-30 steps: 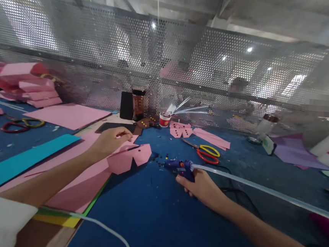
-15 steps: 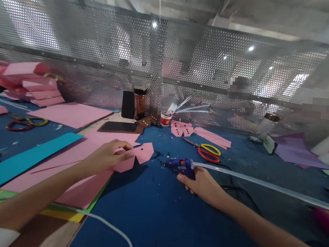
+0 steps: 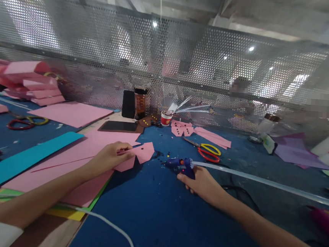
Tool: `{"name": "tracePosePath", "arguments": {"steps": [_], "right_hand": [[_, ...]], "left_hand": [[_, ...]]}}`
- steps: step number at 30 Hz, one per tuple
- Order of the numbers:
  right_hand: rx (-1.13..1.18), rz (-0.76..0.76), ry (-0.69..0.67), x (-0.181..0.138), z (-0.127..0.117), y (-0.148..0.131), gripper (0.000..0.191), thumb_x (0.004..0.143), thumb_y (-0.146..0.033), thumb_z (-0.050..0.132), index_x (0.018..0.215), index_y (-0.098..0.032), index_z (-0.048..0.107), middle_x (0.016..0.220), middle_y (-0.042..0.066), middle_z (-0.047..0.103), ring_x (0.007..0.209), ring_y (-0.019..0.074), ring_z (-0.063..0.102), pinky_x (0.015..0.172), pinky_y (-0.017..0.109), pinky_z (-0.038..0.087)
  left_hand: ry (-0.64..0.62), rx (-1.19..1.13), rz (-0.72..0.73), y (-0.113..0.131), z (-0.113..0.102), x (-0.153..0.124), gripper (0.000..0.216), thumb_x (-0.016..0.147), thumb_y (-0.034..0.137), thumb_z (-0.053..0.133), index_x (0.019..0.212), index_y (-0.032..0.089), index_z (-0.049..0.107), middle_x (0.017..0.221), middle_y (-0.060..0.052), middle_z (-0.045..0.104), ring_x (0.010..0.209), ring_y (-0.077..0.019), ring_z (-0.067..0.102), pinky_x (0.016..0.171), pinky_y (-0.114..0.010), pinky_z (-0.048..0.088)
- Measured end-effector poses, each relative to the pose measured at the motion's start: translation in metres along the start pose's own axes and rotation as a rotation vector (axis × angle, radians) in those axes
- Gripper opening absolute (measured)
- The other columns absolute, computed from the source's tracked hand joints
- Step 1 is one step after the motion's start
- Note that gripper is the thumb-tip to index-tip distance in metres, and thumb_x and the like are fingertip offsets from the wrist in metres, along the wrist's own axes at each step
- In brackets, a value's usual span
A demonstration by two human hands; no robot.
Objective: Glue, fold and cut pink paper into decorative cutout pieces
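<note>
My left hand (image 3: 110,158) pinches a folded pink paper piece (image 3: 141,154) with small dots on it, holding it just above the large pink sheet (image 3: 72,157). My right hand (image 3: 202,185) grips a blue glue gun (image 3: 180,166) resting low over the blue table (image 3: 159,215). The gun's nozzle points left toward the pink piece, a short gap away. A long clear glue stick (image 3: 263,183) runs out of the gun's back to the right.
Yellow-and-red scissors (image 3: 206,151) lie behind the gun, beside more pink cut pieces (image 3: 183,129) and a small cup (image 3: 165,119). A cyan strip (image 3: 20,161), stacked pink boxes (image 3: 29,83) and other scissors (image 3: 26,122) are at left. A perforated metal screen (image 3: 170,62) closes the back.
My left hand drew the pink piece slightly toward me and lowered it, fingers curling tighter on it. The right hand with the glue gun barely moved.
</note>
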State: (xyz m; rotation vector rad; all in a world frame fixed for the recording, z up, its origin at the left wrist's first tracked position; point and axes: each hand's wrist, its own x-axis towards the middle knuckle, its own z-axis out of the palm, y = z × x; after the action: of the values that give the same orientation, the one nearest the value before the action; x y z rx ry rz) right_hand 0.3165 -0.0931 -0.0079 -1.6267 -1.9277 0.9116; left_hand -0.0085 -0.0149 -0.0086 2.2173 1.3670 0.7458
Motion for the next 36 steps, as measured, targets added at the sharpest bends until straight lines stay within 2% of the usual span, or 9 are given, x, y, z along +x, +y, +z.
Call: {"name": "tracePosePath", "arguments": {"steps": [11, 15, 29, 36], "right_hand": [[-0.027, 0.003, -0.008, 0.0008, 0.0001, -0.0001, 0.022, 0.092, -0.037, 0.058, 0.086, -0.016, 0.059, 0.065, 0.001, 0.064, 0.05, 0.0101, 0.058, 0.049, 0.02, 0.044], [-0.034, -0.007, -0.004, -0.0001, -0.0007, -0.0013, 0.022, 0.092, -0.038, 0.057, 0.091, -0.016, 0.059, 0.065, 0.001, 0.064, 0.051, 0.0106, 0.058, 0.05, 0.021, 0.044], [-0.051, 0.005, -0.008, 0.0003, -0.0015, -0.0039, 0.024, 0.092, -0.039, 0.057, 0.085, -0.016, 0.058, 0.065, 0.001, 0.064, 0.05, 0.0101, 0.058, 0.051, 0.021, 0.044], [-0.059, 0.022, -0.001, 0.0006, -0.0006, -0.0044, 0.023, 0.092, -0.038, 0.057, 0.089, -0.016, 0.06, 0.066, 0.001, 0.066, 0.051, 0.0104, 0.058, 0.051, 0.021, 0.044]], "left_hand": [[-0.004, 0.01, -0.005, -0.0062, 0.002, 0.0022, 0.041, 0.088, 0.058, 0.053, 0.087, 0.021, 0.069, 0.089, -0.003, 0.07, 0.087, -0.0239, 0.062, 0.076, -0.031, 0.042], [-0.007, 0.021, 0.011, -0.0047, 0.0012, 0.0017, 0.043, 0.089, 0.059, 0.051, 0.087, 0.021, 0.069, 0.088, -0.003, 0.071, 0.087, -0.0241, 0.062, 0.076, -0.031, 0.043], [-0.007, 0.022, 0.009, -0.0023, 0.0006, 0.001, 0.042, 0.09, 0.058, 0.051, 0.088, 0.021, 0.069, 0.089, -0.003, 0.071, 0.087, -0.0236, 0.062, 0.076, -0.03, 0.043], [-0.006, 0.032, 0.01, -0.0018, 0.0001, 0.0013, 0.042, 0.089, 0.058, 0.05, 0.088, 0.021, 0.07, 0.088, -0.003, 0.072, 0.087, -0.0245, 0.063, 0.077, -0.031, 0.044]]}}
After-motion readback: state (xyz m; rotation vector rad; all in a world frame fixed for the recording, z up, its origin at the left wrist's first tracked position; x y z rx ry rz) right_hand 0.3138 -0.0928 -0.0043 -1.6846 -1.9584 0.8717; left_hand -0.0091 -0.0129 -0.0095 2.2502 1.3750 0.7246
